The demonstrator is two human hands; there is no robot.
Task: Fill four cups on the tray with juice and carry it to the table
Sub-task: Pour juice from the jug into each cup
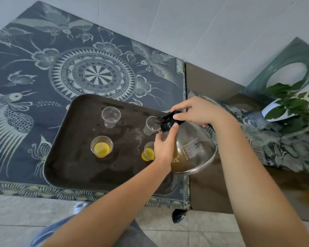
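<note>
Seen from above, a dark rectangular tray (78,166) sits on a blue-grey patterned tabletop (34,68). Four clear plastic cups stand on it in a square. The near-left cup (101,146) and near-right cup (148,152) hold a little yellow juice, and the far-left cup (111,116) and far-right cup (151,125) look empty. Both hands hold a round glass carafe (191,148) with a black neck, tipped over the tray's right edge. The right hand (194,111) grips the black top and handle, and the left hand (164,145) curls round the neck. The carafe's long axis points left and away, with its spout at the far-right cup's rim, so that cup is probably next.
</note>
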